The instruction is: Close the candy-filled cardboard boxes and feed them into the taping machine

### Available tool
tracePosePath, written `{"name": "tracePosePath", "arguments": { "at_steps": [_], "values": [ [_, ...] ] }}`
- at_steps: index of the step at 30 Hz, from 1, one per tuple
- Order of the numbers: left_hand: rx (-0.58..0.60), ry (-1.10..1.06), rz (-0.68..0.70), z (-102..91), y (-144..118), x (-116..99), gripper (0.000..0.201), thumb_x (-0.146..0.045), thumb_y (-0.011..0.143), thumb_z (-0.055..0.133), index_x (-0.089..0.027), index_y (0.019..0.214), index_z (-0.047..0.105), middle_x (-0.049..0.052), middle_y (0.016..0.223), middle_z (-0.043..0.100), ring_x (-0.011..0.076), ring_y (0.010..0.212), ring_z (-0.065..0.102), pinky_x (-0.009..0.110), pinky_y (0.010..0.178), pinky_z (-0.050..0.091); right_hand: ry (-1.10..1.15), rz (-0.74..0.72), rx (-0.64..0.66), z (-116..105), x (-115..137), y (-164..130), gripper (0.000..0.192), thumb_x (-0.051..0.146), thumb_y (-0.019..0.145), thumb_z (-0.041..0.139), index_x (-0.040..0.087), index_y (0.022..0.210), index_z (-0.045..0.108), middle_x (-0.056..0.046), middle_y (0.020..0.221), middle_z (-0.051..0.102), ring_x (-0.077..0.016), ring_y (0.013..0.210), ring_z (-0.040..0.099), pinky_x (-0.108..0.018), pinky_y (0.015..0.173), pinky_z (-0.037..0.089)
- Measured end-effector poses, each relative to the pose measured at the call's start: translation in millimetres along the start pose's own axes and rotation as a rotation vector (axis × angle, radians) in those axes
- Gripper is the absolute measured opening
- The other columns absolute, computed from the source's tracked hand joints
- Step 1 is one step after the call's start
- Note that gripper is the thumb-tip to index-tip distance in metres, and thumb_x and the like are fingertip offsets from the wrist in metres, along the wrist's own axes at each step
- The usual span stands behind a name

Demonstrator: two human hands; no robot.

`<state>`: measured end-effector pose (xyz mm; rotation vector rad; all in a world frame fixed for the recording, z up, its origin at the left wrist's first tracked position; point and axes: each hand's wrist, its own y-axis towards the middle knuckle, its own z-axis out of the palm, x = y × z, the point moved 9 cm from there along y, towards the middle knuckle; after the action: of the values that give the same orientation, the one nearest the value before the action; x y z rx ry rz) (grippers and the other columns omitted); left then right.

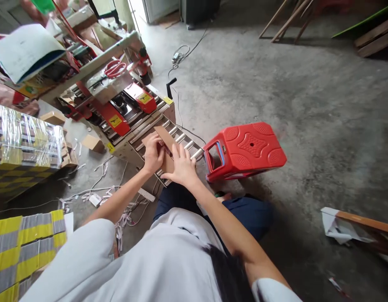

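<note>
A small brown cardboard box point(168, 164) with raised flaps rests on the metal roller conveyor point(185, 141) in front of me. My left hand point(153, 153) grips its left side, with bent fingers reaching over the opening. On the other side, my right hand point(183, 166) holds the box, its fingers stretched along the edge and the thumb pointing left. Something dark reddish shows inside between the hands, too covered to name. Just beyond the rollers stands a box-sealing machine point(118, 113) with red guards and yellow warning labels.
A red plastic stool point(252, 144) stands to the right of the conveyor. Red-handled scissors point(115, 68) lie on top of the machine. At left are a film-wrapped stack point(27, 134) and yellow-grey bundles point(24, 247). Cables and paper scraps point(125, 218) litter the floor.
</note>
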<state>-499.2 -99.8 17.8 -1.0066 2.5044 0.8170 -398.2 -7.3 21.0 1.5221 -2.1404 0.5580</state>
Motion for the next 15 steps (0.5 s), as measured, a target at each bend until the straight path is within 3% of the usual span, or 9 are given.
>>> {"name": "tracePosePath", "arguments": {
  "at_steps": [2,3,7,9,12,15],
  "values": [
    [-0.141,-0.055,-0.036,-11.9,1,8,0.058,-0.026,0.085,0.054,-0.018,0.140,0.039,0.017,0.150,0.044,0.0260,0.141,0.039,0.047,0.116,0.034,-0.038,0.003,-0.014,9,-1,-9,0.122,0.062,0.059,0.084,0.016,0.155,0.025,-0.024,0.162,0.019,-0.0437,0.145,0.027,-0.064,0.109,0.033],
    [-0.140,-0.058,-0.035,-11.5,4,10,0.065,-0.026,0.083,0.057,-0.017,0.144,0.035,0.018,0.151,0.042,0.0270,0.142,0.038,0.048,0.117,0.033,-0.027,-0.007,-0.012,12,-1,-11,0.119,0.061,0.062,0.083,0.018,0.156,0.025,-0.023,0.162,0.019,-0.0423,0.145,0.027,-0.063,0.110,0.033],
    [0.041,-0.029,-0.037,2.5,31,27,0.084,-0.021,0.076,0.061,-0.016,0.152,0.026,0.019,0.149,0.046,0.0298,0.136,0.044,0.051,0.115,0.034,0.076,-0.041,-0.051,7,-7,-9,0.108,0.053,0.066,0.082,0.017,0.154,0.031,-0.021,0.160,0.027,-0.0409,0.142,0.034,-0.062,0.110,0.035],
    [0.054,-0.080,-0.089,0.6,47,41,0.088,-0.021,0.074,0.062,-0.018,0.154,0.025,0.017,0.144,0.052,0.0273,0.129,0.051,0.047,0.110,0.041,0.188,-0.025,-0.131,-4,-15,-2,0.079,0.043,0.079,0.072,0.017,0.148,0.043,-0.018,0.153,0.043,-0.0356,0.136,0.045,-0.055,0.109,0.041],
    [0.084,-0.171,-0.167,-0.3,68,54,0.070,-0.026,0.077,0.063,-0.021,0.144,0.046,0.010,0.123,0.066,0.0210,0.106,0.063,0.037,0.096,0.050,0.343,0.070,-0.231,-19,-33,8,0.040,0.030,0.094,0.050,0.022,0.132,0.061,-0.010,0.127,0.068,-0.0265,0.115,0.064,-0.042,0.098,0.051],
    [0.129,-0.126,-0.241,3.6,81,56,0.032,-0.032,0.077,0.067,-0.021,0.107,0.072,0.006,0.101,0.071,0.0179,0.085,0.066,0.031,0.083,0.051,0.346,0.135,-0.247,-26,-41,13,0.036,0.030,0.095,0.048,0.025,0.125,0.067,-0.006,0.114,0.075,-0.0270,0.104,0.069,-0.038,0.091,0.054]
  ]
}}
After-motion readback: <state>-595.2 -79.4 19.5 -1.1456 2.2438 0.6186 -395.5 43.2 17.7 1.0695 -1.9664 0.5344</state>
